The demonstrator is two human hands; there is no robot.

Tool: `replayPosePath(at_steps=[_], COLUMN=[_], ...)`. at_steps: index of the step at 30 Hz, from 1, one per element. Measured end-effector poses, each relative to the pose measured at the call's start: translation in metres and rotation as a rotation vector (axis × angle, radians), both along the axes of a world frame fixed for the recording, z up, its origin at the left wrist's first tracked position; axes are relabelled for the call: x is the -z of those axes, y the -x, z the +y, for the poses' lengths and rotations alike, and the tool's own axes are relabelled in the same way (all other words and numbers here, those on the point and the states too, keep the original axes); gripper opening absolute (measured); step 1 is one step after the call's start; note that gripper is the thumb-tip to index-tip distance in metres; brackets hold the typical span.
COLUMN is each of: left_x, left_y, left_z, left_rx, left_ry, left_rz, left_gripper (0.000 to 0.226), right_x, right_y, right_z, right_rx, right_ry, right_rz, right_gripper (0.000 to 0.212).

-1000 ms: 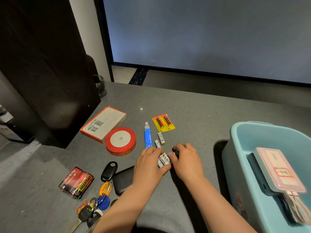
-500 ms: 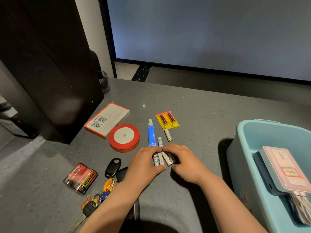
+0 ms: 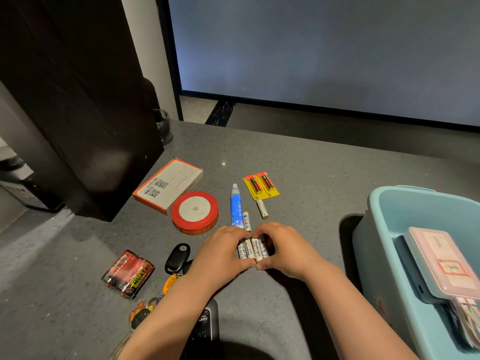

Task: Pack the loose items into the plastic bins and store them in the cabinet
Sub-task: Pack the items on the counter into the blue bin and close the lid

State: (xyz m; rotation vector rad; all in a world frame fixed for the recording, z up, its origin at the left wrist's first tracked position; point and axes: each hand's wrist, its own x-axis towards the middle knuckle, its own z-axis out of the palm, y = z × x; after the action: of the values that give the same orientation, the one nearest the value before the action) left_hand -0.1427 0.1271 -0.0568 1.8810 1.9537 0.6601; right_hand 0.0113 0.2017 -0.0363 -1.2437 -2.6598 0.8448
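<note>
Hands, left (image 3: 220, 252) and right (image 3: 284, 246), are cupping white batteries (image 3: 251, 249), fingers curled round them; squeezing them tight together before lifting toward the bin (image 3: 376, 203) should prevent drops.

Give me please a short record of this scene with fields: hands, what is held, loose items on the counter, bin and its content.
hands: left hand and right hand cup the white batteries from both sides on the counter
loose batteries: one beside the tube, one below the yellow battery card
other items: box, red tape roll, red battery pack, key fob
bin: blue bin at right, holding a pink case
</note>
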Motion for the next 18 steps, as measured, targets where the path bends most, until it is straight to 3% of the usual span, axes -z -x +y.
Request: replayPosePath(at_steps=[8,18], left_x=[-0.01,-0.117], left_y=[-0.001,-0.056], left_z=[-0.002,-0.004], left_rx=[0.032,0.131], left_ry=[-0.006,-0.371], left_rz=[0.032,0.022], left_gripper=[0.055,0.048], right_x=[-0.01,-0.118], right_y=[-0.005,-0.072], right_z=[-0.012,-0.042], right_rx=[0.192,0.395], right_ry=[-0.078,-0.341], right_rz=[0.033,0.187], right_gripper=[0.044,0.05])
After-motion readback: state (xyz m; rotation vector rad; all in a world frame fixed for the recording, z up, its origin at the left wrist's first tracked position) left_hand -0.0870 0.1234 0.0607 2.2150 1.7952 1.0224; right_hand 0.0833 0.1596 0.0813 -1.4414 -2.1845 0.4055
